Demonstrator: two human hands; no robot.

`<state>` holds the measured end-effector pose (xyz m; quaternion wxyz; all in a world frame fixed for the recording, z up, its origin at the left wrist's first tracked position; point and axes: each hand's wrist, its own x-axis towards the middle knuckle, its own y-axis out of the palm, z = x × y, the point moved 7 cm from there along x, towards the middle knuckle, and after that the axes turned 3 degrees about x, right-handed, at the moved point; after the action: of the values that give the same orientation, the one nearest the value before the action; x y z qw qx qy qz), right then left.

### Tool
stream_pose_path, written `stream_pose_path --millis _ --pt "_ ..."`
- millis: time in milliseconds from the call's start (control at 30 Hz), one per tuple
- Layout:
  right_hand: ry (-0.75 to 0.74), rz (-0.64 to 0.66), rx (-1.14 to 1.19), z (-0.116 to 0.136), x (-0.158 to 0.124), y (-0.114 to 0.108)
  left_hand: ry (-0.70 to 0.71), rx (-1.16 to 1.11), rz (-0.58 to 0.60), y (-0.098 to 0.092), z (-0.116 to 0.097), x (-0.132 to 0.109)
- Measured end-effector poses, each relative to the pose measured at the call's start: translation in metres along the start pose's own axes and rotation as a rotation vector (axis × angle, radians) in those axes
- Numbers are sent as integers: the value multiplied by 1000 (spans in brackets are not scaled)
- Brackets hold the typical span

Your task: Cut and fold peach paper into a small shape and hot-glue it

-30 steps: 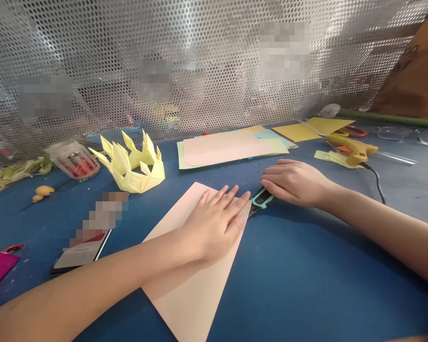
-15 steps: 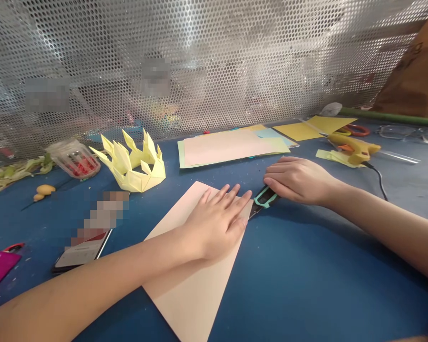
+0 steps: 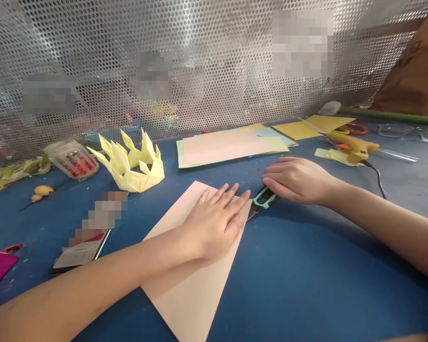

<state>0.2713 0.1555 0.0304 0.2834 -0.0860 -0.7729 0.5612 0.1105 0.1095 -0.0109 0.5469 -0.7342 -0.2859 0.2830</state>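
Note:
My left hand [image 3: 216, 221] lies flat with spread fingers on a folded sheet of pale pink paper [image 3: 185, 299], pressing it to the blue table [image 3: 288, 285]. In my right hand [image 3: 292, 179] is a utility knife [image 3: 264, 197] with a black and teal body, my fingers wrapped round it. Its blade points left and down, at the paper's right edge near my left fingertips. Whether the blade is inside the fold or beside the edge I cannot tell.
Behind stand a yellow folded-paper crown [image 3: 137, 166] and a stack of coloured paper [image 3: 228, 147]. A phone [image 3: 80, 254] and a clear tub [image 3: 71, 159] are on the left. On the right lie a yellow glue gun [image 3: 355, 146], scissors [image 3: 356, 128] and glasses [image 3: 395, 129]. A perforated metal panel [image 3: 214, 57] rises behind.
Both hands, the knife and the paper keep practically the same places. The whole view has shifted very slightly.

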Motion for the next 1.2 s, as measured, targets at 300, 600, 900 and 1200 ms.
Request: stream_pose_path --millis 300,600,900,1200 --pt "-6 96 -9 -2 1 2 4 1 -3 -1 0 0" --pt "37 84 -10 -4 -2 13 14 10 -13 -1 1 0" --pt "12 35 85 11 5 5 15 13 -13 -1 0 1" --pt "7 37 114 12 6 0 6 10 -4 -2 0 0"
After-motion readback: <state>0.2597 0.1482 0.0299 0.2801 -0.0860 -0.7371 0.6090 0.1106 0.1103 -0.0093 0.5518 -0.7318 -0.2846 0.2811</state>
